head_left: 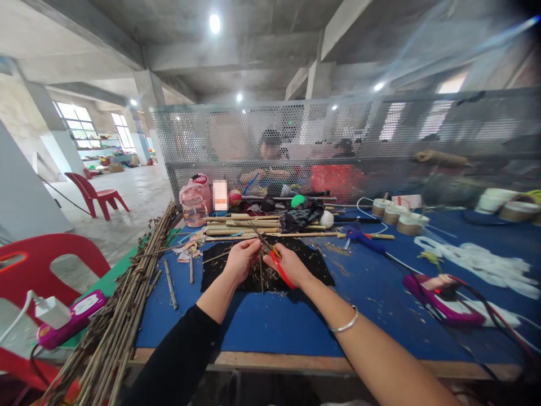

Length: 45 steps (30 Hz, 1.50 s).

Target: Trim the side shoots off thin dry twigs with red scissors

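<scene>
My left hand (242,258) is closed in a pinch on a thin dry twig (256,233) that slants up and to the left of my right hand. My right hand (288,265) grips red-handled scissors (280,269), their blades at the twig. Both hands hover over a black cloth (313,265) strewn with clippings, which lies on the blue table (270,321). A silver bangle (345,323) circles my right wrist.
A long bundle of twigs (127,304) lies along the table's left edge. Cut bamboo sticks (240,224), a pink jug (195,202), tape rolls (397,215), a blue tool (362,237), a purple glue gun (439,296) and white cord (477,260) surround the cloth. People sit behind a mesh screen (338,146). Red chairs (97,194) stand left.
</scene>
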Tool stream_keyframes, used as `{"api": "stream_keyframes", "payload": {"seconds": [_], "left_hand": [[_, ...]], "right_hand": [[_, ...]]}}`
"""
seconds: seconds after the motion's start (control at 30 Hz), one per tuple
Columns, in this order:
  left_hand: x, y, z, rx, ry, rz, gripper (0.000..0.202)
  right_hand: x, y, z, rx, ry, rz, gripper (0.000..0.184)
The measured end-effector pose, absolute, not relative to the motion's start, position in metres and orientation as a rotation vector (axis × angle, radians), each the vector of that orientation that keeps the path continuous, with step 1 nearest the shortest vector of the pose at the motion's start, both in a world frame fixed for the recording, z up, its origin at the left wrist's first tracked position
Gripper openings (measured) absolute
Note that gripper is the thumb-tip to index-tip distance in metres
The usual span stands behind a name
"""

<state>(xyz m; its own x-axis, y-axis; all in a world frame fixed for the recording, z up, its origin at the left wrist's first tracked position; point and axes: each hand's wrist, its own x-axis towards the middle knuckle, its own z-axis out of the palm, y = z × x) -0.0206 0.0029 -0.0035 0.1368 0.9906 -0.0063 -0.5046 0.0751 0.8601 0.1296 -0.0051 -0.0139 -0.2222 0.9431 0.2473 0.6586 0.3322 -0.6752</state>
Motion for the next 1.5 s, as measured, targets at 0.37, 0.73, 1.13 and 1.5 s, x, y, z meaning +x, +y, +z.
{"api": "stream_keyframes", "payload": {"seconds": [0.37,0.73,1.13,1.5], "left_hand": [[-0.0187,0.004,-0.0059,0.875,0.81,1.326,0.035],[-0.0203,0.0102,-0.0112,0.908,0.853,1.383,0.038],[-0.0203,0.0082,-0.0095,1.028,0.943,1.405,0.031],[-0.0194,0.0056,-0.0071,1.073,1.09,1.442,0.029]], "right_hand": [[0.1283,-0.006,-0.014,-1.413,-1.963,0.628,0.03],[0.1313,-0.001,-0.0146,-1.535,-2.005,0.48,0.036],[0.1295,-0.0034,-0.0185,-1.508,-1.989,0.491,0.034],[0.1304,-0.0011,-0.0149,-1.519,-1.989,0.463,0.038]]}}
